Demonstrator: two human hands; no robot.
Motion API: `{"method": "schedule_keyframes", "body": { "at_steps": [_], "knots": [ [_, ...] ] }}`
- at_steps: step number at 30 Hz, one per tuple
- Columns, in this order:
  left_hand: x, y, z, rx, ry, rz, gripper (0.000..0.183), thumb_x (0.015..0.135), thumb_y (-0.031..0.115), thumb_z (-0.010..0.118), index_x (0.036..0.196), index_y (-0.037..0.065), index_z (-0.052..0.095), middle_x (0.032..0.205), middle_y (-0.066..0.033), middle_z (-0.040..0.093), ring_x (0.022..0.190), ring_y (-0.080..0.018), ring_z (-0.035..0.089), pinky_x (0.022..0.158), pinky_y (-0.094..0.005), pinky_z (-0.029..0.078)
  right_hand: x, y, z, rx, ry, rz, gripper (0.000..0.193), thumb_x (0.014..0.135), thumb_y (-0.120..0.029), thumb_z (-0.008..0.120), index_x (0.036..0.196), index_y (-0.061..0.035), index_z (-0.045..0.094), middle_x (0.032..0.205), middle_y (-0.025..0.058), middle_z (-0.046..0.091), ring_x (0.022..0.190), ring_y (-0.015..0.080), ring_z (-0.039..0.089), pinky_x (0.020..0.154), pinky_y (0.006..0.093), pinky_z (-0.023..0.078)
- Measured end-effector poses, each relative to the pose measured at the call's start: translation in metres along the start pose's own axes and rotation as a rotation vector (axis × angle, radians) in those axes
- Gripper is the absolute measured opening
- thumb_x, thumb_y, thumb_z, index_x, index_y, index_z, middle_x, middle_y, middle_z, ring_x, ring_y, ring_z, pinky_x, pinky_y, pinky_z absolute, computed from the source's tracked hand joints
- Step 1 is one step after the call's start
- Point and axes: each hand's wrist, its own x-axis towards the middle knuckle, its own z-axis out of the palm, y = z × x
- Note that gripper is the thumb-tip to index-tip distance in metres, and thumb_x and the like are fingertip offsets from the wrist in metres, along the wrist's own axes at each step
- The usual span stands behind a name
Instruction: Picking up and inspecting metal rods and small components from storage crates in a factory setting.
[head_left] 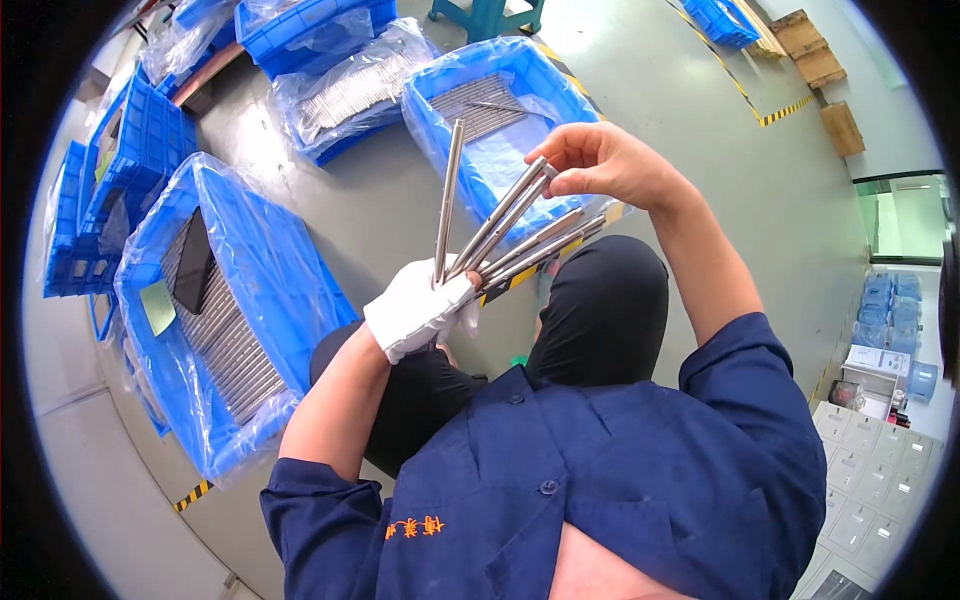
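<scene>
green label [158, 305] in left blue crate [262, 300], beside rods [225, 345].

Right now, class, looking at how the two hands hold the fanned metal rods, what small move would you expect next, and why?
Probably the bare right hand draws one rod out of the fan of metal rods. Its fingertips already pinch the upper ends of two rods, while the gloved left hand clamps the lower ends together. Rods lie in the lined blue crate to the left and the one ahead.
</scene>
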Motion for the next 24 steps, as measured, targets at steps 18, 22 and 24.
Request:
{"method": "schedule_keyframes", "body": {
  "at_steps": [18, 22, 24],
  "knots": [
    [-0.003, 0.006, 0.004, 0.006, -0.098, -0.024, 0.027, 0.081, 0.03, 0.055, 0.074, 0.004, 0.052, 0.054, -0.0039, 0.054, 0.039, -0.0098, 0.044, 0.037, -0.0228, 0.035, -0.014, 0.004, -0.011, 0.127, 0.168, -0.106, 0.029, 0.074, -0.003, 0.058, 0.103, -0.0002, 0.055, 0.09, 0.0099, 0.06, 0.083, 0.0159, 0.058, 0.08, 0.0282, 0.047],
    [-0.002, 0.005, -0.001, -0.001, -0.109, -0.02, 0.027, 0.08, 0.03, 0.055, 0.075, 0.004, 0.053, 0.055, -0.0036, 0.053, 0.04, -0.0099, 0.045, 0.038, -0.0231, 0.036, -0.006, -0.007, 0.003, 0.12, 0.053, -0.113, 0.034, 0.071, -0.009, 0.066, 0.103, -0.0016, 0.056, 0.093, 0.0094, 0.06, 0.083, 0.0146, 0.058, 0.08, 0.0264, 0.046],
    [-0.001, 0.002, -0.001, 0.004, -0.103, 0.012, 0.028, 0.08, 0.031, 0.056, 0.075, 0.004, 0.053, 0.055, -0.0034, 0.053, 0.041, -0.0098, 0.046, 0.038, -0.0232, 0.036, -0.007, -0.009, 0.003, 0.126, 0.022, -0.128, 0.035, 0.07, -0.01, 0.067, 0.103, -0.0018, 0.056, 0.093, 0.0091, 0.06, 0.083, 0.0146, 0.058, 0.08, 0.026, 0.046]
  ]
}}
